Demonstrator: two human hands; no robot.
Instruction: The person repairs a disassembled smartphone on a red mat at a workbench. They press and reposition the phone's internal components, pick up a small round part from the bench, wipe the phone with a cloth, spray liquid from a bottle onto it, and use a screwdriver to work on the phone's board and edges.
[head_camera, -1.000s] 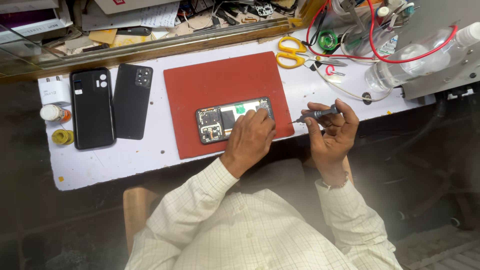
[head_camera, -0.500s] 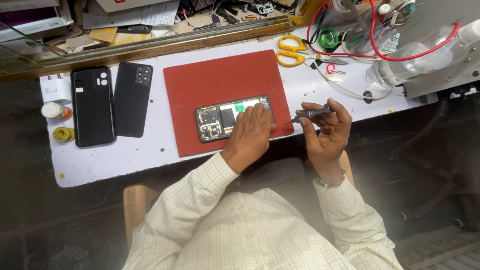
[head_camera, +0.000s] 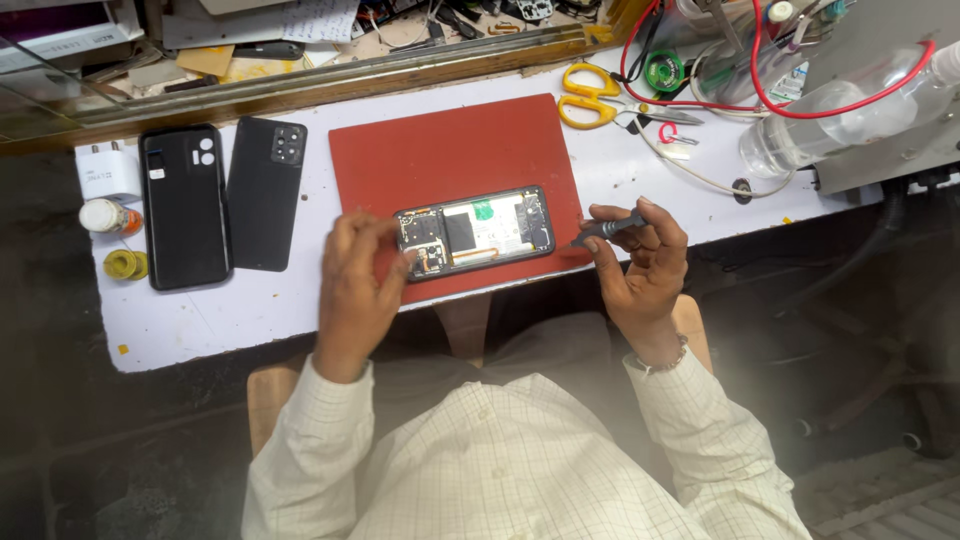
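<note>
Opened phone lying on a red mat, a hand at each end.

The left hand rests at the phone's left end, fingers loosely spread and touching its corner, gripping nothing. The right hand sits just off the right end, fingers closed around a dark screwdriver whose tip points toward the phone. Two black back covers lie to the left on the white bench; yellow scissors lie beyond the mat.
</note>
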